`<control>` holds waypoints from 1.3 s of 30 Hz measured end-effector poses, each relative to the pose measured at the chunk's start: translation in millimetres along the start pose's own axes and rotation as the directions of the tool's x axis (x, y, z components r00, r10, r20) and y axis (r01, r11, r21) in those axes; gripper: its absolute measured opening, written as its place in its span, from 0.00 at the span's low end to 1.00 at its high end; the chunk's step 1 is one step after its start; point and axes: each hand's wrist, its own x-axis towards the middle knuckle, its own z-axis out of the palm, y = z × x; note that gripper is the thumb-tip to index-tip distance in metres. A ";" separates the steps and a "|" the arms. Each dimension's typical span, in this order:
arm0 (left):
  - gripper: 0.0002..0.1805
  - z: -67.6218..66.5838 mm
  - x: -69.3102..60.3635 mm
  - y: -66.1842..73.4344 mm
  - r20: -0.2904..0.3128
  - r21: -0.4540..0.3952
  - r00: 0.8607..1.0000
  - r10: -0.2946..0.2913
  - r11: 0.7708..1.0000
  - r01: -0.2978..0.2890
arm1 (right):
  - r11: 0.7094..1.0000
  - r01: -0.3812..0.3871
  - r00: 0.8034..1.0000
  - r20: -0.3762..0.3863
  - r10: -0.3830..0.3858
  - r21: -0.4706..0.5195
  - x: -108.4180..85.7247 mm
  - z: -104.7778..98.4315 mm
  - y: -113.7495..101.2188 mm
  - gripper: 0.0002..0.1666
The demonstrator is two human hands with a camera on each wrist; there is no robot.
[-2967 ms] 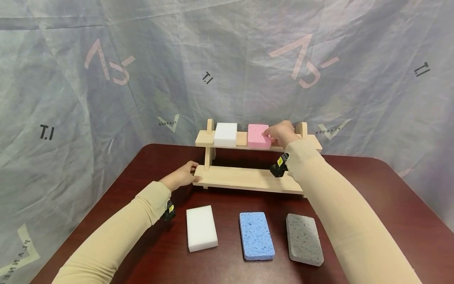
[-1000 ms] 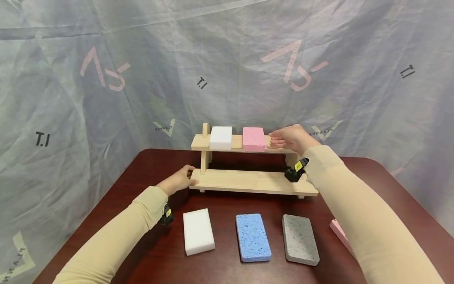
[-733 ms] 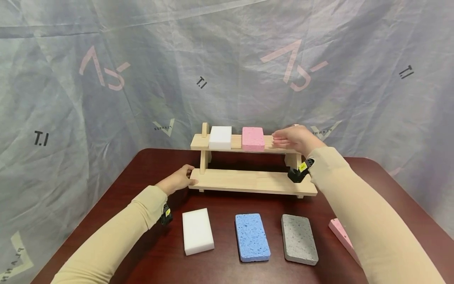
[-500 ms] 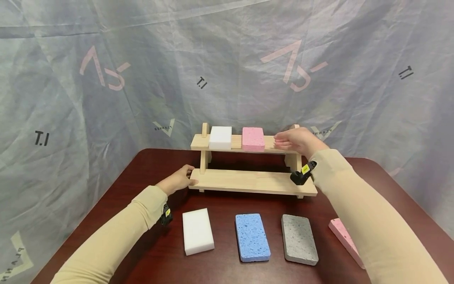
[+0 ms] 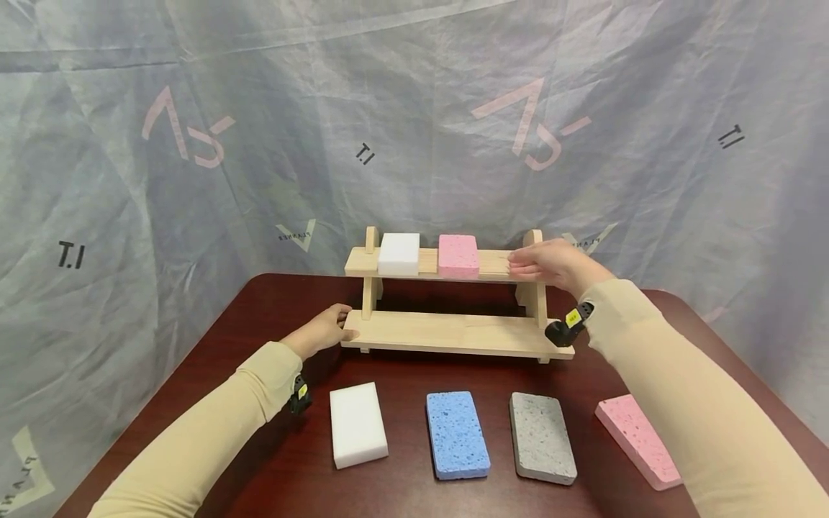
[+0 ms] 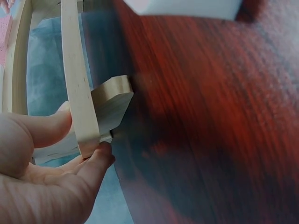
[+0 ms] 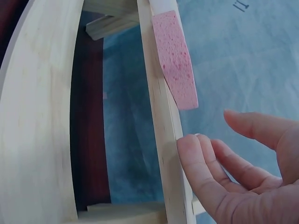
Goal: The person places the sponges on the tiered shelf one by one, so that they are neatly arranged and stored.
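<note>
A two-tier wooden shelf (image 5: 453, 329) stands at the back of the table. My left hand (image 5: 322, 331) grips the left end of its lower board (image 6: 80, 84), thumb on one side and fingers on the other. On the upper board lie a white sponge (image 5: 399, 253) at the left and a pink sponge (image 5: 458, 255) near the middle. My right hand (image 5: 550, 263) is at the right part of that board, apart from the pink sponge. In the right wrist view its fingers (image 7: 201, 172) are extended by the board's edge, thumb spread, holding nothing.
Along the front of the dark red table (image 5: 259, 460) lie a white sponge (image 5: 358, 424), a blue sponge (image 5: 457, 434), a grey sponge (image 5: 542, 437) and a pink sponge (image 5: 637, 440), partly behind my right sleeve. A grey cloth backdrop (image 5: 414, 108) hangs behind.
My right hand has let go of the pink sponge on the upper board and moved right. The pink sponge on the table has come out from behind my sleeve. My left hand keeps its grip.
</note>
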 end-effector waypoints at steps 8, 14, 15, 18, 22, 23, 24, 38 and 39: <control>0.39 0.0 0.3 -0.7 0.003 0.022 1.000 0.006 1.000 -0.006 | 0.996 0.029 0.999 0.046 -0.026 -0.084 -10.4 -14.3 7.4 0.30; 0.38 -0.2 -0.8 0.3 0.002 0.049 1.000 0.017 0.999 -0.017 | 0.994 0.039 0.998 0.062 -0.033 -0.104 -18.0 -23.1 12.6 0.33; 0.38 -0.2 -0.7 0.7 0.003 0.047 1.000 0.019 0.999 -0.019 | 0.994 0.041 0.997 0.062 -0.035 -0.105 -19.0 -25.1 13.2 0.33; 0.39 -0.3 -0.4 1.8 0.008 0.046 1.000 0.020 0.999 -0.020 | 0.994 0.036 0.998 0.057 -0.030 -0.105 -22.1 -30.8 14.9 0.27; 0.38 -0.5 -0.2 1.5 0.007 0.040 1.000 0.006 0.999 -0.006 | 0.994 0.025 0.998 0.060 -0.018 -0.105 -23.2 -36.6 17.6 0.16; 0.38 -0.6 -0.1 1.1 0.006 0.041 1.000 0.005 0.999 -0.005 | 0.994 0.020 0.998 0.058 -0.014 -0.106 -23.2 -37.4 18.4 0.15; 0.38 -0.6 0.0 0.6 0.006 0.038 1.000 0.002 0.999 -0.002 | 0.994 0.016 0.998 0.056 -0.010 -0.108 -23.1 -38.1 19.3 0.14; 0.39 -1.0 -0.3 -0.2 0.009 0.033 1.000 0.007 0.999 -0.007 | 0.982 0.015 0.996 0.090 0.003 -0.189 -34.8 -51.6 31.1 0.31; 0.39 -1.2 -0.4 0.0 0.011 0.035 1.000 0.008 0.999 -0.008 | 0.981 0.012 0.996 0.088 0.005 -0.194 -36.0 -52.7 31.2 0.32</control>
